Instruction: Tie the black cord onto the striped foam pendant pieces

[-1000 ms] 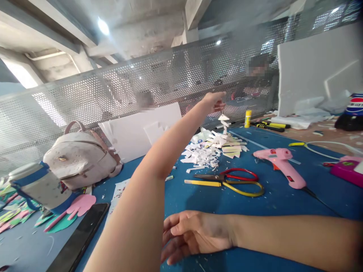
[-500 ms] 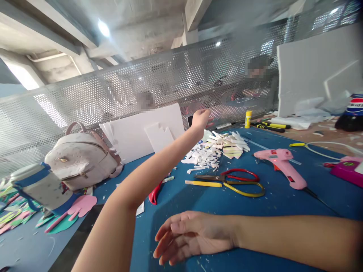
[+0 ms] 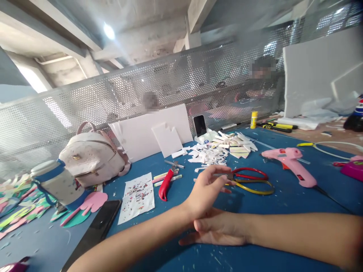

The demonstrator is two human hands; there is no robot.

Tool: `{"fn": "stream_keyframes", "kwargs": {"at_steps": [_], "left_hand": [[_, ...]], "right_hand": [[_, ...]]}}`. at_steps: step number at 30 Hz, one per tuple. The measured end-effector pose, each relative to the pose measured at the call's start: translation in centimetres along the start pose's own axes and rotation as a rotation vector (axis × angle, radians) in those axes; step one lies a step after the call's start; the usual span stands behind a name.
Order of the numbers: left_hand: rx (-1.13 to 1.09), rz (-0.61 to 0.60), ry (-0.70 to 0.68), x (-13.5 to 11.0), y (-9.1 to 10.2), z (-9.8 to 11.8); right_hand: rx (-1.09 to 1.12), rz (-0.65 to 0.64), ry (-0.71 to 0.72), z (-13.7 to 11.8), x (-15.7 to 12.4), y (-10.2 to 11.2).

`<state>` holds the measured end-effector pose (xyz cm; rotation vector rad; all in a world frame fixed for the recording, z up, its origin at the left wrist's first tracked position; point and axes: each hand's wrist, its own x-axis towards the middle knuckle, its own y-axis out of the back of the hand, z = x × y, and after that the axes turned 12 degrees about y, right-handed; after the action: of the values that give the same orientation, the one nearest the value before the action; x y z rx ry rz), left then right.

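My left hand (image 3: 205, 190) hangs over the table with its fingers loosely curved and apart, and I see nothing held in it. Beyond it, partly covered by the fingers, lie scissors (image 3: 253, 187) with one red and one yellow handle. Just below, my right hand (image 3: 222, 228) rests half open near the blue tabletop, and it too holds nothing. My left wrist crosses in front of its fingers. A heap of white foam scraps (image 3: 211, 155) lies behind the scissors. To the right is a pink glue gun (image 3: 295, 162).
A red-handled tool (image 3: 166, 186) lies on several markers beside a speckled paper sheet (image 3: 138, 196). A dark phone (image 3: 98, 224), a bottle (image 3: 58, 185) and a backpack (image 3: 90, 156) stand or lie at left. Behind are a propped phone (image 3: 200, 125), a white board (image 3: 136, 136) and a glue stick (image 3: 253, 119).
My left hand has come back from the propped phone toward me, down to above the scissors and my right hand. My right hand has shifted slightly right. The view has turned a little left.
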<state>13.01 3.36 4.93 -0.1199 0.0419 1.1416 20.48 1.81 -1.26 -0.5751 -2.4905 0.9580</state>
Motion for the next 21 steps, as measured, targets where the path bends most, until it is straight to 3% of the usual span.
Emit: {"fn": "stream_keyframes", "kwargs": {"at_steps": [7, 16, 21], "left_hand": [[-0.03, 0.026, 0.022, 2.6, 0.4, -0.3], [0.016, 0.011, 0.014, 3.4, 0.8, -1.2], [0.044, -0.02, -0.022, 2.0, 0.6, -0.8]], "right_hand": [[0.045, 0.257, 0.102, 1.1, 0.5, 0.9], [0.112, 0.322, 0.105, 0.9, 0.7, 0.6], [-0.069, 0.274, 0.093, 1.1, 0.5, 0.6]]}}
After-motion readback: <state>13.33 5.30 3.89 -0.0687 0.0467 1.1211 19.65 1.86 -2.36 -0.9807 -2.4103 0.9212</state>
